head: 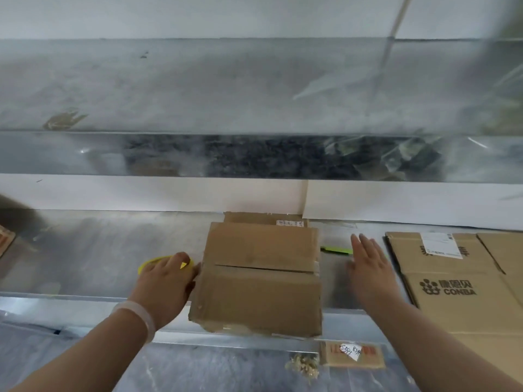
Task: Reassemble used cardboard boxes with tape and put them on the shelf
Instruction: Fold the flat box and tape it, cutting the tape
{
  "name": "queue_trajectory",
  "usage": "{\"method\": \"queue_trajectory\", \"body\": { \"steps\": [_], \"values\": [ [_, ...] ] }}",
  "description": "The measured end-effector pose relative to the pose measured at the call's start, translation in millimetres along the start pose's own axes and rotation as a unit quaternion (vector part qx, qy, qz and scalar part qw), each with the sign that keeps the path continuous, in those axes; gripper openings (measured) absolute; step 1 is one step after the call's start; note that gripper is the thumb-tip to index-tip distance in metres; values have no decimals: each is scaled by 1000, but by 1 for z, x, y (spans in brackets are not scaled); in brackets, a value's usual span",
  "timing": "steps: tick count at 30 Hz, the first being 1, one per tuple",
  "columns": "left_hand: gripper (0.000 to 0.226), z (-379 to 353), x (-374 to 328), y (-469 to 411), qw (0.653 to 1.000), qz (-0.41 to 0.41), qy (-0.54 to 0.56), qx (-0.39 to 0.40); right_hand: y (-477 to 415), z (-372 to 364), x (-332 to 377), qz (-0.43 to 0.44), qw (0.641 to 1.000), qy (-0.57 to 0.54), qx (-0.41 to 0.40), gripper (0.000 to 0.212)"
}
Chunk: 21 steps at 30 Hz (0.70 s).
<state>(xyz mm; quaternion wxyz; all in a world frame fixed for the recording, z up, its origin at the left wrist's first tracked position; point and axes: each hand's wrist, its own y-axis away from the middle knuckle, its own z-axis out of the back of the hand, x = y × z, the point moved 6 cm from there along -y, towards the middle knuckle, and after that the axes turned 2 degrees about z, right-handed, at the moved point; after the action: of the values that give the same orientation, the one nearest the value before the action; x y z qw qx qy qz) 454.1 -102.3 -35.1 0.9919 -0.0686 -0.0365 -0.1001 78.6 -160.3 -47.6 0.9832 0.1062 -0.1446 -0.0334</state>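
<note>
Left hand (167, 281) is touching the folded box (260, 275) mid-frame, maybe gripping; right hand (370, 267) is hanging open. I'm seeing no tape on it yet; flat boxes (452, 278) are waiting lower right.

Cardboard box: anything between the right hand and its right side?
A green tool lies flat on the shelf, between the fingers of the right hand and the far right corner of the cardboard box. Nearer the camera, the gap shows nothing.

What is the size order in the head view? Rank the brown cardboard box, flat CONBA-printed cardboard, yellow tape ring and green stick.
1. brown cardboard box and flat CONBA-printed cardboard: unsure, cardboard is cropped.
2. yellow tape ring, partly hidden.
3. green stick.
</note>
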Motion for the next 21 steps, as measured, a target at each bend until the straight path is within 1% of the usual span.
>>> {"method": "queue_trajectory", "body": {
  "steps": [1, 2, 4, 7, 9, 11, 12, 14, 15, 17, 18, 19, 21],
  "values": [
    [35, 2, 3, -1, 1000, 10, 3, -3, -11, -5, -14, -6, 999, 44, 27, 59],
    [34, 3, 6, -3, 1000, 18, 5, -2, -20, -8, -25, -6, 997, 64, 40, 58],
    [25, 2, 10, -5, 999, 35, 16, 15, -27, -7, -33, 15, 996, 86, 22, 48],
    [20, 1, 12, -7, 998, 42, 30, 26, -27, -4, -27, 52, 986, 155, -17, 25],
    [23, -1, 14, -7, 998, 45, 32, 43, -23, -9, -27, 56, 987, 150, -17, 18],
    [19, 5, 14, -10, 997, 42, 35, 55, -14, -11, -28, 26, 996, 79, -32, 11],
    [17, 8, 14, -13, 997, 37, 38, 55, -7, -9, -28, -5, 999, 18, -48, 10],
    [23, 12, 12, -19, 998, 22, 34, 57, 11, -1, -24, -60, 988, -103, -94, 13],
    [27, 13, 10, -22, 998, 7, 27, 60, 22, 6, -18, -73, 980, -147, -116, 14],
    [30, 14, 9, -28, 997, -16, 18, 72, 50, 25, 4, -84, 958, -224, -159, 15],
    [31, 13, 10, -30, 997, -28, 14, 76, 65, 33, 19, -95, 940, -275, -178, 15],
    [32, 12, 13, -32, 996, -39, 12, 82, 81, 40, 38, -102, 915, -343, -189, 15],
    [35, 7, 19, -33, 993, -62, 15, 97, 106, 41, 90, -96, 868, -458, -167, 16]
  ]
}}
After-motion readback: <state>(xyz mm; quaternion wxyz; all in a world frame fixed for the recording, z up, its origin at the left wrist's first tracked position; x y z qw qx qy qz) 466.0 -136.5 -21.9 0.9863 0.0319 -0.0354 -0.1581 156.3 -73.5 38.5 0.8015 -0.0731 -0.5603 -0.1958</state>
